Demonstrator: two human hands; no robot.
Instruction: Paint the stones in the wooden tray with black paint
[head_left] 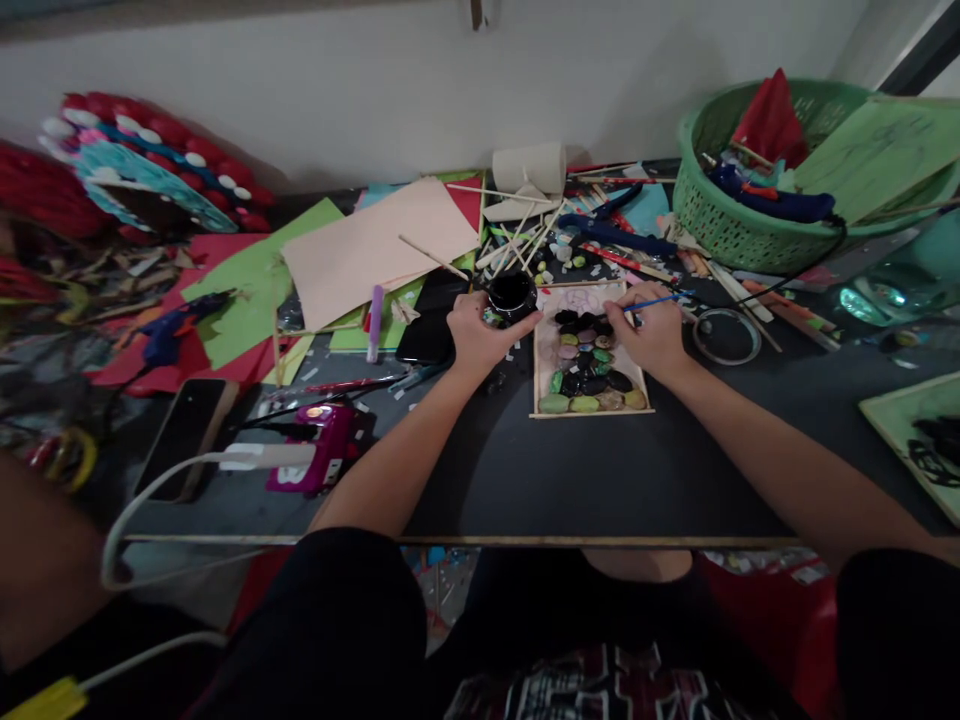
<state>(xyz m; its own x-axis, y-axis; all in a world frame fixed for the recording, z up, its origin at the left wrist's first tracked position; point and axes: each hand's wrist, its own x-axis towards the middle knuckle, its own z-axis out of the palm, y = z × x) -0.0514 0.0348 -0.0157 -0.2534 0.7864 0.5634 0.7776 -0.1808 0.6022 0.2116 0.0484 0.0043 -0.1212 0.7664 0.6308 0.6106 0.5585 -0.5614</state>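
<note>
My left hand [480, 335] is curled around a small black paint pot [512, 294], steadying it on the dark table. My right hand [651, 332] pinches a thin blue-handled brush [660, 301], whose tip points down at a small framed board [589, 362]. The board carries painted pebble shapes in black, green, pink and yellow, with a bare sketched area at its far end. Both hands rest at the board's top corners.
A green basket [720, 230] of scraps stands at the back right. Coloured paper sheets [375, 250], wooden sticks and a paper roll [529, 168] lie behind. A black phone [431, 325], a purple marker, a pink device [322, 460], another phone and a white cable sit left. A round lid [726, 336] lies right.
</note>
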